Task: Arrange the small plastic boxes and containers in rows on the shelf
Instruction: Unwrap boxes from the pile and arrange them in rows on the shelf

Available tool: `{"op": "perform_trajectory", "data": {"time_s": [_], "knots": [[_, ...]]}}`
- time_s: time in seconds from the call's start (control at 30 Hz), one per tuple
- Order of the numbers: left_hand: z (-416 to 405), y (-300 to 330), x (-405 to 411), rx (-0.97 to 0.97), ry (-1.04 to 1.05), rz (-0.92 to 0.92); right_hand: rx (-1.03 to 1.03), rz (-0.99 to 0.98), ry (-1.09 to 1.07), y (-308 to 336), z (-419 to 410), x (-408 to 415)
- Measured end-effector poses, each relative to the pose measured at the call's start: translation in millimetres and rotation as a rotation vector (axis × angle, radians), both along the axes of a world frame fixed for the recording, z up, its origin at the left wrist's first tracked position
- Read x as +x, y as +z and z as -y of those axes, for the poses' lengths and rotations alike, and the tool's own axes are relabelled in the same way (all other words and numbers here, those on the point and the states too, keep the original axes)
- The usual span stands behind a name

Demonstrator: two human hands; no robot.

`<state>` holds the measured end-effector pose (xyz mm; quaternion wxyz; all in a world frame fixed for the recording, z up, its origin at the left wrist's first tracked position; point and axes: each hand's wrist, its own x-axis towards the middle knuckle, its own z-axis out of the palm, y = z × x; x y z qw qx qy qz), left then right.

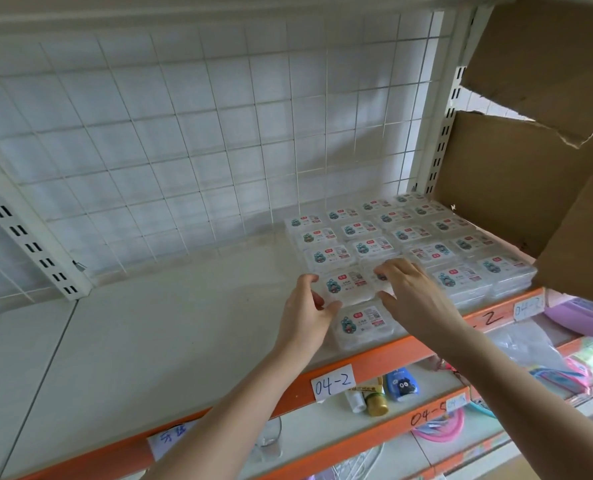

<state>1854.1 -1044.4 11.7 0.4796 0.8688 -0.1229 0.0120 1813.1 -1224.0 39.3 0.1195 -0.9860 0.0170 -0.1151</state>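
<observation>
Clearly legible, "04-2" is handwritten on a white paper tag point(333, 382) stuck to the orange front edge point(385, 358) of the white shelf point(132, 327); a second tag point(528, 306) farther right is partly read as "04-", and "-2" is marked straight on the orange between them. On the edge of the lower shelf point(430, 415) "04-5" is written, and a tag at the near left point(170, 441) bears characters that cannot be made out. The small plastic boxes point(409, 233) are laid flat in rows on the right part of the shelf, reaching from the wire grid back panel point(184, 133) to the front edge; each carries a white label with a teal cartoon figure, a red square mark and a barcode, the print being too small to read. One box point(343, 287) at the left end of a near row is gripped by the left hand point(305, 310), thumb curled at its near edge and fingers at its left side. The right hand point(412, 292) is laid palm down over the neighbouring box point(383, 275), fingers bent onto its top and thumb at the near edge. A further box point(364, 325) lies just near of both hands at the shelf front. Torn brown cardboard point(530, 150) stands to the right. A blue container point(400, 384) and small bottles point(366, 398) are seen on the lower shelf
</observation>
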Motion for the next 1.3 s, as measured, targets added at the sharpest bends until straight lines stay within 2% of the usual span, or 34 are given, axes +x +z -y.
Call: {"op": "perform_trajectory", "data": {"time_s": [0.63, 0.87, 1.13, 1.3], "knots": [[-5, 9, 14, -0.021, -0.081, -0.096, 0.051, -0.008, 0.021, -3, 8, 17], [-10, 11, 16, -0.016, -0.114, -0.137, 0.052, -0.016, -0.042, 5, -3, 19], [-60, 7, 11, -0.040, -0.048, -0.073, 0.081, 0.057, -0.078, 23, -62, 26], [-131, 12, 8, 0.039, -0.018, -0.027, 0.056, 0.043, 0.040, 27, -142, 38]]}}
